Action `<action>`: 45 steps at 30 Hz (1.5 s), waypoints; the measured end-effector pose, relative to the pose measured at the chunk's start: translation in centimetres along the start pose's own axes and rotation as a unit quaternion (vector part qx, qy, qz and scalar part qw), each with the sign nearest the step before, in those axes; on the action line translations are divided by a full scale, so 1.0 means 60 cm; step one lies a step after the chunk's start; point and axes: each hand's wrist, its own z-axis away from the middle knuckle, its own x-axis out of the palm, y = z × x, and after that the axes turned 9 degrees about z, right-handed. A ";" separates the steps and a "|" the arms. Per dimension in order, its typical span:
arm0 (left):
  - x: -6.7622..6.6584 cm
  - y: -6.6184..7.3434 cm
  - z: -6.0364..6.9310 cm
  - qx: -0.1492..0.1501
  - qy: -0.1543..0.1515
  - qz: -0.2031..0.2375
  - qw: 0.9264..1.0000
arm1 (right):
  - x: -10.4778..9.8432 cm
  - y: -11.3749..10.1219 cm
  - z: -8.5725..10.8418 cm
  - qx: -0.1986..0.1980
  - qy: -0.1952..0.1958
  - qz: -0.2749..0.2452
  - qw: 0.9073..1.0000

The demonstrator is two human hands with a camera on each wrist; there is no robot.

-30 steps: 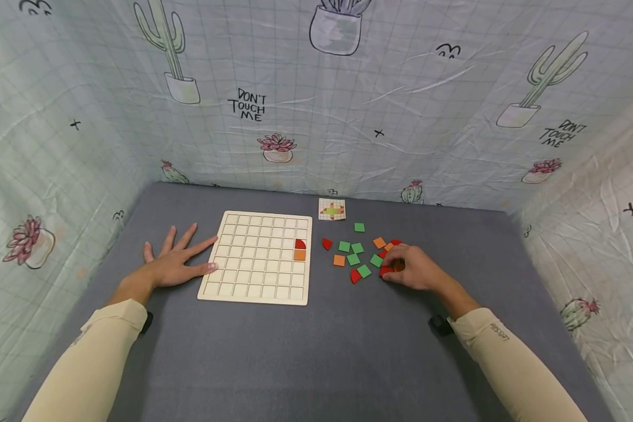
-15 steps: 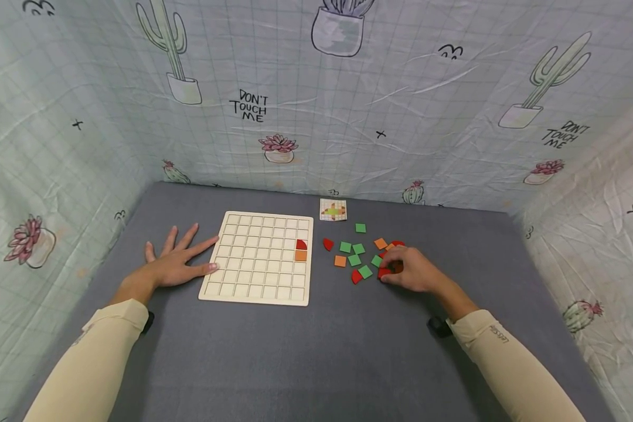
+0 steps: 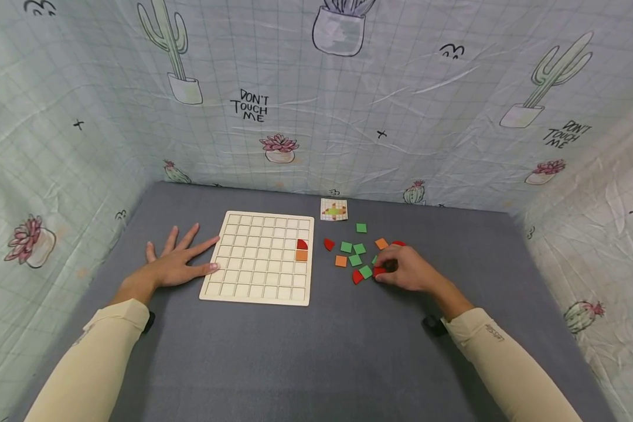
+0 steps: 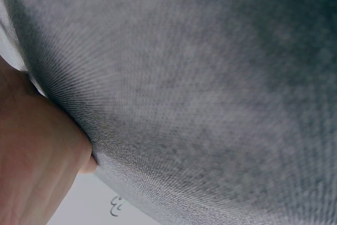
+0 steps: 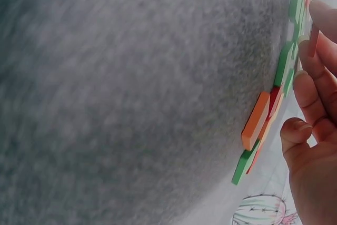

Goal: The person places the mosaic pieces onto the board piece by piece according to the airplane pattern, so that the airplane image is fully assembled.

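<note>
The left hand [image 3: 174, 266] lies spread on the grey table, its thumb and index fingertips touching the left edge of the pale grid board [image 3: 259, 295]. On the board's right side sit a red quarter-round piece [image 3: 302, 244] and an orange square [image 3: 301, 255] below it. Over the right part of the loose pieces, the right hand [image 3: 408, 269] pinches a red piece [image 3: 379, 271] between thumb and finger. The right wrist view shows the red piece [image 5: 314, 40] at the fingertips of the right hand [image 5: 318, 93], above green tiles [image 5: 284, 64].
A small pattern card [image 3: 333, 209] lies behind the board's right corner. Several green squares [image 3: 361, 228], orange squares [image 3: 340, 261] and red quarter-rounds [image 3: 329, 244] are scattered right of the board. A printed cloth [image 3: 316, 117] surrounds the table's back and sides.
The right hand has moved slightly left with the red piece, now covering part of a green tile. The left hand keeps its place at the board's edge.
</note>
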 end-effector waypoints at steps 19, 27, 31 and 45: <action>0.006 -0.007 -0.005 0.003 0.006 0.006 1.000 | 0.008 -0.020 -0.026 -0.024 -0.007 -0.030 0.999; 0.004 -0.004 -0.003 0.008 0.007 0.005 1.000 | 0.011 -0.024 -0.037 -0.029 -0.003 -0.044 0.999; 0.003 -0.002 -0.001 0.009 0.006 0.003 1.000 | 0.012 -0.028 -0.043 -0.033 -0.005 -0.048 0.998; -0.006 0.015 0.006 -0.016 -0.014 -0.019 1.000 | 0.018 -0.048 -0.062 -0.047 -0.008 -0.018 0.999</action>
